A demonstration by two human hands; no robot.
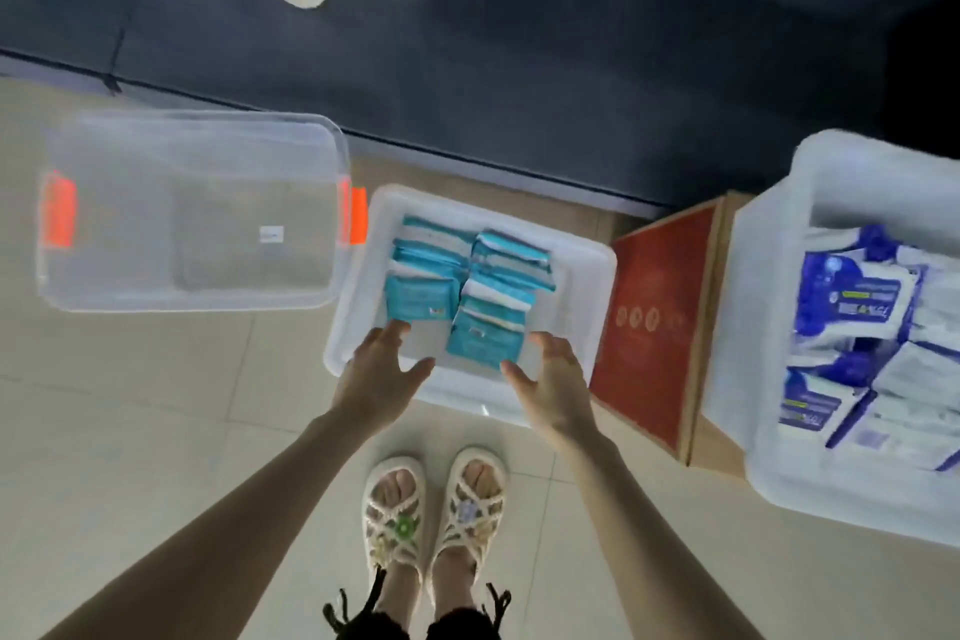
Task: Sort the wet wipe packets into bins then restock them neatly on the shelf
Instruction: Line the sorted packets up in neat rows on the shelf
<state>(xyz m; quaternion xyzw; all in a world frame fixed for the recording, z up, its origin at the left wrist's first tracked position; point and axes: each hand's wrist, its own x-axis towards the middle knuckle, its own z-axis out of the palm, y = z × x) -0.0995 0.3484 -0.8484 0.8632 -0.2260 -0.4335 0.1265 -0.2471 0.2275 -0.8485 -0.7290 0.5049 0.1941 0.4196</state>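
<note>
The left hand [382, 372] and right hand [556, 382], fingers spread, hover at the six-o'clock rim of the white bin [597, 276] holding teal packets [421, 299], perhaps touching it.

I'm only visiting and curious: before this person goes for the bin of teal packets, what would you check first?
1. Hands free: left hand and right hand are open, holding nothing: ok.
2. Middle bin holds only teal packets: ok.
3. Blue packets kept apart in the right bin: ok.
4. Grip on the middle bin: both hands hover at its near edge, contact unclear: cannot tell.
5. Room on the shelf: no shelf in view: cannot tell.
</note>
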